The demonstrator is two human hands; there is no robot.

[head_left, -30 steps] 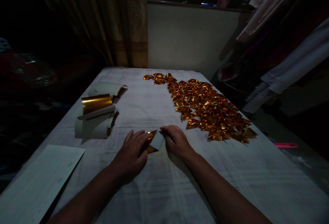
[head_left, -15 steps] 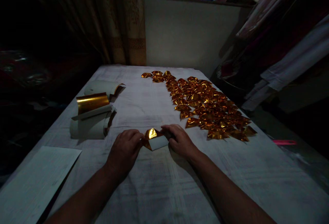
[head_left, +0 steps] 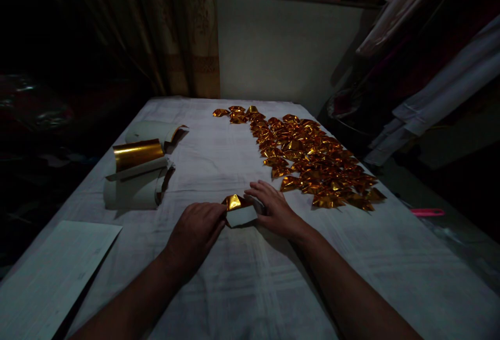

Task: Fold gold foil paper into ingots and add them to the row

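A small sheet of gold foil paper (head_left: pixel 239 211), gold on top and white on its turned-up flap, lies partly folded on the white cloth (head_left: pixel 250 277) between my hands. My left hand (head_left: pixel 195 233) pinches its left edge with curled fingers. My right hand (head_left: pixel 273 210) presses on its right edge, fingers bent over the paper. Just right of my right hand begins a spread of several folded gold foil pieces (head_left: pixel 312 160), running toward the far edge of the table.
Curled sheets of gold foil paper (head_left: pixel 136 165) with white backs lie at the left. A flat pale sheet (head_left: pixel 50 272) rests at the near left corner. A pink object (head_left: pixel 427 212) lies at the right. A curtain (head_left: pixel 187 33) and hanging clothes (head_left: pixel 429 59) stand behind.
The foil paper between my hands has been folded further, its white flap turned up and a gold point raised. Both hands stayed at the paper, shifting slightly around it.
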